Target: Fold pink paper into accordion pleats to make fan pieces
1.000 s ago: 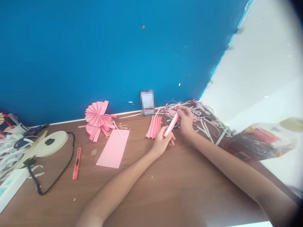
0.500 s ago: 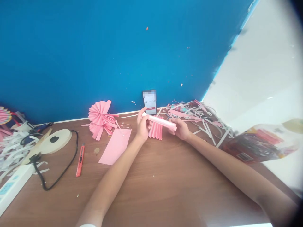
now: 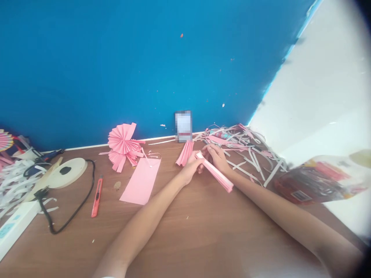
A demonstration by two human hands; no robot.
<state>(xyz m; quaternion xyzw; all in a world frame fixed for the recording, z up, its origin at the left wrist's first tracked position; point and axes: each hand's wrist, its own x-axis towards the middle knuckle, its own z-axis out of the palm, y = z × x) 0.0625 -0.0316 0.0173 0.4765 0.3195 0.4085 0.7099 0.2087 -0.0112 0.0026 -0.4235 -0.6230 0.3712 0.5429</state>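
A pink strip of pleated paper, pressed into a narrow bundle, slants down to the right in front of me. My left hand is closed on its upper end. Curled fingers of my right hand meet the same end from behind; the paper partly hides them, and that hand looks closed on it too. Just beyond my left hand stands another pink pleated paper, slightly fanned. To the left lies a flat pink sheet with a string at its top.
Pink paper fans stand near the blue wall, by a propped phone. Left are a red utility knife, a white disc, a black cable and a power strip. Right are paper scraps and a plastic bag.
The pleated bundle has swung from nearly level to steeply slanted, its lower end nearer me. Both hands have come together at its upper end. The fanned paper behind has shifted left.
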